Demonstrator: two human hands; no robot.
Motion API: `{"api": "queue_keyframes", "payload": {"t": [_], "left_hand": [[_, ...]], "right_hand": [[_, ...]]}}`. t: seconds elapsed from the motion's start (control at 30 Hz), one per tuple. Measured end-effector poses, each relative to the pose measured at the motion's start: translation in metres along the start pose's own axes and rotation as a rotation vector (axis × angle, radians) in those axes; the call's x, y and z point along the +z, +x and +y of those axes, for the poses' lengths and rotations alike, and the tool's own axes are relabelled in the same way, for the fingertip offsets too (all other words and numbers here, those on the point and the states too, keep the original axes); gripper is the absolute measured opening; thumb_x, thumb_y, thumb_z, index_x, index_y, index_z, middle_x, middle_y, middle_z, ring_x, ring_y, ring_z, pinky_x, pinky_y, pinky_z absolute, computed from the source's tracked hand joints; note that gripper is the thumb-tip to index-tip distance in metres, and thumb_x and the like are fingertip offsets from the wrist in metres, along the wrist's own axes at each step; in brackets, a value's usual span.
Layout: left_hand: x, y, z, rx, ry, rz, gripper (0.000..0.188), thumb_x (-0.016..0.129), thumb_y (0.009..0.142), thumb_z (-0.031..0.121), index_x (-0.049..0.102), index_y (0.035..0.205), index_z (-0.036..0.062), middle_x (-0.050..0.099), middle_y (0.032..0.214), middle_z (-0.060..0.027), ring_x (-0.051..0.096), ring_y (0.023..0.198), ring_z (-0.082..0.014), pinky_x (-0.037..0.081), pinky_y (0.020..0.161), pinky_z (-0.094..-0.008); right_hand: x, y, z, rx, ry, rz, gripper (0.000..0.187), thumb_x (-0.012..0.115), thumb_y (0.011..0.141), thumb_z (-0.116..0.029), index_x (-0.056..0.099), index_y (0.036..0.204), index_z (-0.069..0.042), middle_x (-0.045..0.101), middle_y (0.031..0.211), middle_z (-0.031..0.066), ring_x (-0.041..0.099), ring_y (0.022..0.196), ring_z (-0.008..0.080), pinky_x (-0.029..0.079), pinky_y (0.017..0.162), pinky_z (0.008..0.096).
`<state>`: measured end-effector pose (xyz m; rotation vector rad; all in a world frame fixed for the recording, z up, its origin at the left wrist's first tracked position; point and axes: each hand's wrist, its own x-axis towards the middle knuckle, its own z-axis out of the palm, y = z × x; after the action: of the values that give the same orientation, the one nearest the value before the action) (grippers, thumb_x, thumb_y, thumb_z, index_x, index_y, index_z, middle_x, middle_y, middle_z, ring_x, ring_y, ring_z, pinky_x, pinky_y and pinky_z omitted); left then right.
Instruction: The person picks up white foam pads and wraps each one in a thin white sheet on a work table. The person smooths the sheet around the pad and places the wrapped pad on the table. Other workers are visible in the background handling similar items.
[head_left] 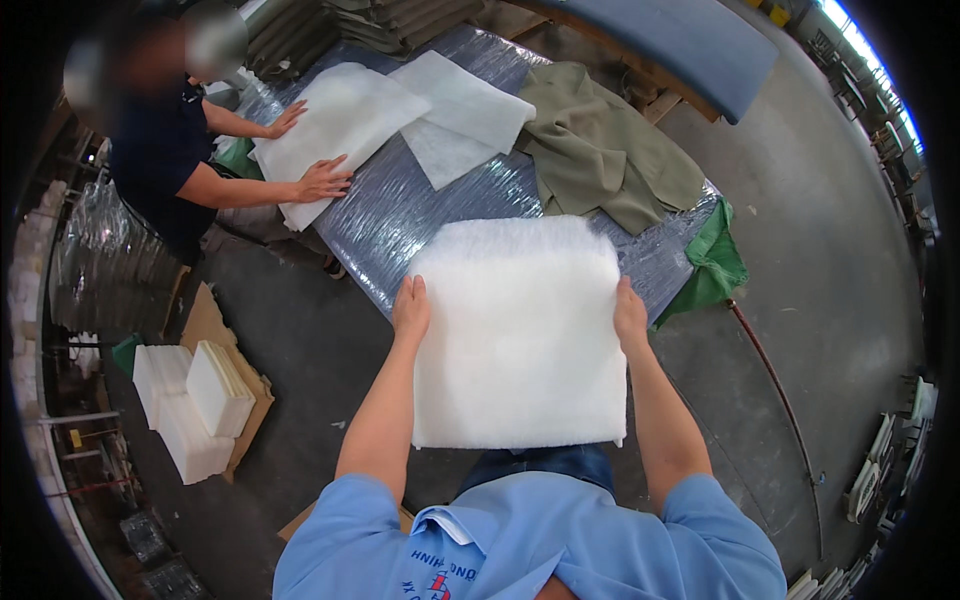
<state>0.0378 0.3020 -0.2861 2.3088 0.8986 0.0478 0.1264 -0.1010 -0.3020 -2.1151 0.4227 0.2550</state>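
Observation:
A square white cushion pad [518,345], fluffy like wadding along its far edge, is held up in front of my body. My left hand [411,308] grips its left side and my right hand [629,310] its right side, both near the far corners. The fingers are partly hidden behind the pad. Beyond it stands a table [400,225] wrapped in shiny plastic film. An olive-green cloth [600,140] lies crumpled on the table's right part, with a loose white wadding sheet [455,125] to its left.
At the left, a co-worker in a dark shirt [150,150] presses both hands on another white wadding piece [350,110]. White foam blocks [195,410] sit on cardboard on the floor. A green sheet [715,255] hangs off the table's right corner, near a hose [780,390]. A blue-topped bench [680,45] stands behind.

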Motion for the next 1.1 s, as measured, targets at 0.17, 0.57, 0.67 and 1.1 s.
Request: {"api": "queue_keyframes", "payload": {"t": [0.17,0.57,0.67,1.1], "left_hand": [[0.021,0.037,0.019,-0.333,0.031,-0.194,0.077,0.032,0.109,0.059,0.057,0.143,-0.0059,0.060,0.144,-0.0268,0.056,0.136,-0.0408,0.042,0.115,-0.0483],[0.012,0.046,0.001,-0.490,-0.352,-0.165,0.090,0.031,0.106,0.066,0.058,0.138,-0.0139,0.058,0.144,-0.0324,0.054,0.137,-0.0433,0.044,0.112,-0.0458],[-0.006,0.025,0.018,-0.445,-0.253,-0.072,0.087,0.032,0.107,0.063,0.063,0.131,-0.0143,0.061,0.138,-0.0347,0.056,0.133,-0.0466,0.044,0.111,-0.0470],[-0.182,0.049,0.152,0.284,-0.690,0.131,0.064,0.040,0.110,0.049,0.061,0.138,-0.0050,0.069,0.130,-0.0125,0.066,0.115,-0.0243,0.049,0.099,-0.0336]], "right_hand": [[0.010,0.011,-0.002,0.098,-0.156,-0.061,0.069,0.032,0.110,-0.056,0.068,0.120,0.002,0.071,0.119,0.0246,0.065,0.116,0.0408,0.046,0.102,0.0471],[-0.001,0.025,0.013,0.145,0.072,-0.201,0.073,0.040,0.107,-0.063,0.064,0.126,0.003,0.069,0.126,0.0233,0.064,0.121,0.0362,0.045,0.105,0.0433],[-0.024,0.002,0.007,0.073,0.124,-0.235,0.072,0.045,0.106,-0.062,0.062,0.133,0.003,0.069,0.127,0.0206,0.064,0.119,0.0325,0.045,0.105,0.0413],[-0.114,-0.123,-0.108,-0.511,0.635,0.131,0.059,0.055,0.108,-0.050,0.059,0.137,0.001,0.070,0.121,0.0115,0.063,0.112,0.0206,0.048,0.099,0.0351]]}}
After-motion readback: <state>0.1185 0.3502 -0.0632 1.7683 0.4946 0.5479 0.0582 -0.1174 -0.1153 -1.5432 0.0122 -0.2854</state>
